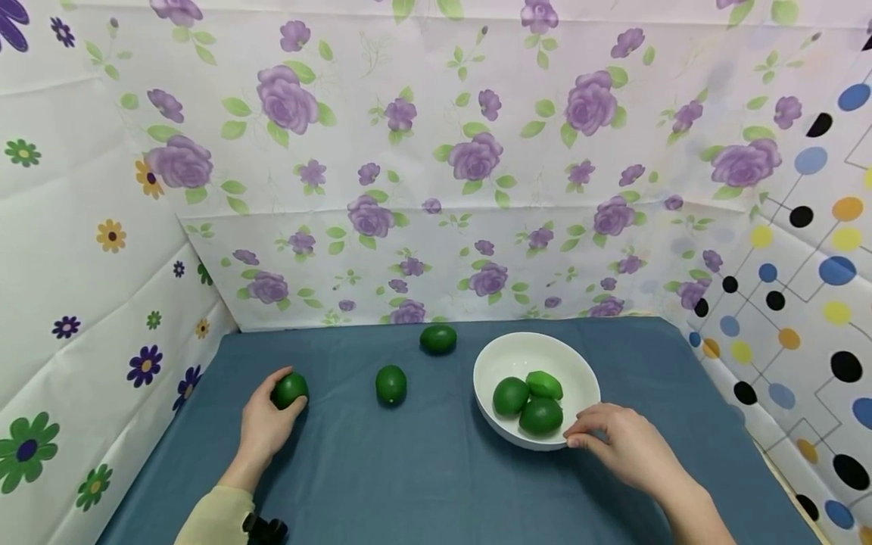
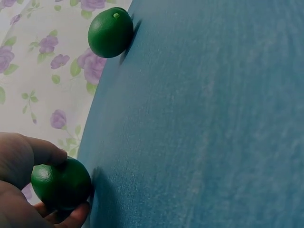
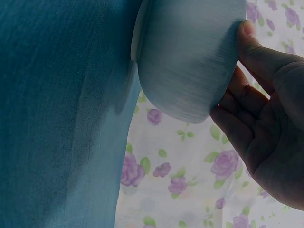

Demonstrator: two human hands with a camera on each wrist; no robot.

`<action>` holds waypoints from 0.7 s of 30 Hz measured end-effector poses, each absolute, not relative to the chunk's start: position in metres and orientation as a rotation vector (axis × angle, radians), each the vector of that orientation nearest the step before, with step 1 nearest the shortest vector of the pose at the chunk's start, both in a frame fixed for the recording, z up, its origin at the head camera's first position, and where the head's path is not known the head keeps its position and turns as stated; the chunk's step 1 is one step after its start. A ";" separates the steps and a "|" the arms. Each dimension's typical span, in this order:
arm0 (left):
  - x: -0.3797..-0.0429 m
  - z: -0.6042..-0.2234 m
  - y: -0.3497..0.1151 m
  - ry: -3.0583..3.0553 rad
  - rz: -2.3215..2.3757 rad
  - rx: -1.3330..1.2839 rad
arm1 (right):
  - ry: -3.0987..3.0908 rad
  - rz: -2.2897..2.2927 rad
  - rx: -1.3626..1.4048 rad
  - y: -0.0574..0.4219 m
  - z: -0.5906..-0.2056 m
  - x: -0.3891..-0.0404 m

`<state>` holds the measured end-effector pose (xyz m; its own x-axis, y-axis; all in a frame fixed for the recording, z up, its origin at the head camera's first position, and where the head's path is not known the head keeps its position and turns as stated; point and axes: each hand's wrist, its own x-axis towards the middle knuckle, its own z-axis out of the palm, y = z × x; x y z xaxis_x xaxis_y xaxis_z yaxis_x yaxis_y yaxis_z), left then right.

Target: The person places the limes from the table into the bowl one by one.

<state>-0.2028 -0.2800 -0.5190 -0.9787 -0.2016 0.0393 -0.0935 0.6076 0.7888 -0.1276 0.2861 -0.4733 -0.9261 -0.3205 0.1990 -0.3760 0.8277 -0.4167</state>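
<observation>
At the left of the table my left hand (image 1: 268,422) grips a dark green lime (image 1: 289,390), thumb on one side and fingers on the other. The left wrist view shows the held lime (image 2: 61,183) close to the cloth; whether it touches is unclear. My right hand (image 1: 623,445) pinches the near right rim of a white bowl (image 1: 493,363). In the right wrist view, the thumb lies at the rim of the bowl (image 3: 190,61) and fingers rest along its outside. Inside sit two dark limes (image 1: 511,397) and a brighter green, angular-looking fruit (image 1: 544,384).
Two more limes lie on the blue tablecloth (image 1: 422,484) between the hands: one lime (image 1: 391,385) near the middle, another lime (image 1: 438,339) farther back. A flowered sheet (image 1: 409,166) stands along the back edge, with patterned sheets at both sides.
</observation>
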 end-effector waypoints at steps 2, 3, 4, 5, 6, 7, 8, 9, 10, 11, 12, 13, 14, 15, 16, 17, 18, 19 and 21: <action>-0.201 -0.519 -0.279 -2.689 -1.321 0.256 | -2.894 0.690 0.545 0.286 -0.473 -0.128; -0.200 -0.518 -0.279 -2.681 -1.322 0.261 | -2.900 0.690 0.538 0.286 -0.473 -0.128; -0.199 -0.517 -0.278 -2.673 -1.323 0.264 | -2.904 0.691 0.537 0.286 -0.473 -0.129; -0.198 -0.516 -0.278 -2.664 -1.323 0.266 | -2.906 0.691 0.535 0.286 -0.473 -0.129; -0.197 -0.515 -0.277 -2.655 -1.323 0.267 | -2.910 0.692 0.534 0.286 -0.473 -0.129; -0.196 -0.514 -0.276 -2.645 -1.324 0.265 | -2.913 0.692 0.533 0.286 -0.472 -0.129; -0.196 -0.513 -0.275 -2.633 -1.323 0.264 | -2.914 0.698 0.539 0.287 -0.472 -0.129; -0.195 -0.511 -0.273 -2.620 -1.324 0.261 | -2.917 0.699 0.540 0.287 -0.472 -0.129; -0.194 -0.510 -0.272 -2.608 -1.330 0.254 | -2.918 0.700 0.542 0.287 -0.471 -0.128; -0.193 -0.509 -0.270 -2.594 -1.337 0.247 | -2.916 0.702 0.546 0.286 -0.471 -0.128; -0.192 -0.507 -0.268 -2.581 -1.346 0.238 | -2.913 0.705 0.553 0.286 -0.471 -0.128; -0.191 -0.506 -0.266 -2.566 -1.360 0.226 | -2.910 0.705 0.552 0.286 -0.471 -0.128; -0.190 -0.504 -0.263 -2.550 -1.375 0.217 | -2.905 0.703 0.551 0.286 -0.471 -0.128; -0.188 -0.502 -0.261 -2.535 -1.393 0.204 | -2.902 0.702 0.545 0.286 -0.472 -0.128; -0.187 -0.501 -0.258 -2.522 -1.407 0.195 | -2.894 0.707 0.551 0.286 -0.472 -0.128; -0.185 -0.500 -0.255 -2.509 -1.421 0.186 | -2.886 0.710 0.559 0.286 -0.473 -0.128; -0.183 -0.499 -0.252 -2.498 -1.435 0.180 | -2.883 0.712 0.557 0.285 -0.474 -0.128; -0.183 -0.497 -0.249 -2.489 -1.451 0.173 | -2.881 0.714 0.553 0.286 -0.474 -0.128; -0.181 -0.495 -0.241 -2.476 -1.474 0.160 | -2.877 0.720 0.560 0.286 -0.475 -0.128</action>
<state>-0.1807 -0.2407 -0.4950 -0.9616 -0.2222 0.1610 0.0356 0.4806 0.8762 -0.1282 0.2864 -0.4750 -0.9236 -0.3232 0.2060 -0.3821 0.8180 -0.4299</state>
